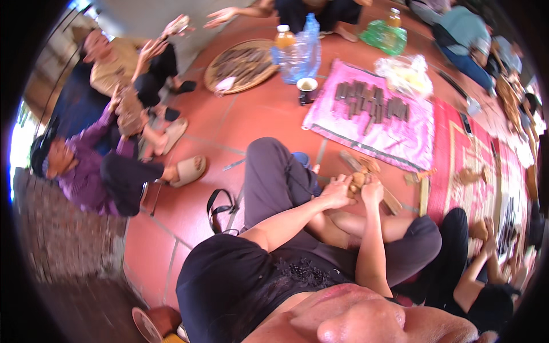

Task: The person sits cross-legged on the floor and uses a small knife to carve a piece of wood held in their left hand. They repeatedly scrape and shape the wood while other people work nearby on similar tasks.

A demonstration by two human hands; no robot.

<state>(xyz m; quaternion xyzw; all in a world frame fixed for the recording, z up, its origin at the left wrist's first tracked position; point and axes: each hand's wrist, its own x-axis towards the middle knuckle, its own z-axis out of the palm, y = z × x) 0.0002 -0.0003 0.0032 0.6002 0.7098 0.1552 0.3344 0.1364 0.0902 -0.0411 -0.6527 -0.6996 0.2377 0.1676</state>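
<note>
Above my crossed legs, both hands meet on a small light-brown carved wooden piece (358, 180) with a rounded, knobbly shape. My left hand (337, 192) closes round its left side. On its right side, my right hand (373, 190) has its fingers bent and pressed against the wood. Whether a small tool is hidden in the fingers I cannot make out. Just beyond the hands lies more pale wood (370, 165), and a flat wooden bar (391, 202) slants down beside my right hand.
Dark chisel-like tools (372, 103) lie on a pink cloth (323, 117) ahead. Farther left stand a dark cup (307, 91), plastic bottles (294, 57) and a round woven tray (214, 71) of dark strips. People sit at left, far and right; a black strap (216, 211) lies by my left knee.
</note>
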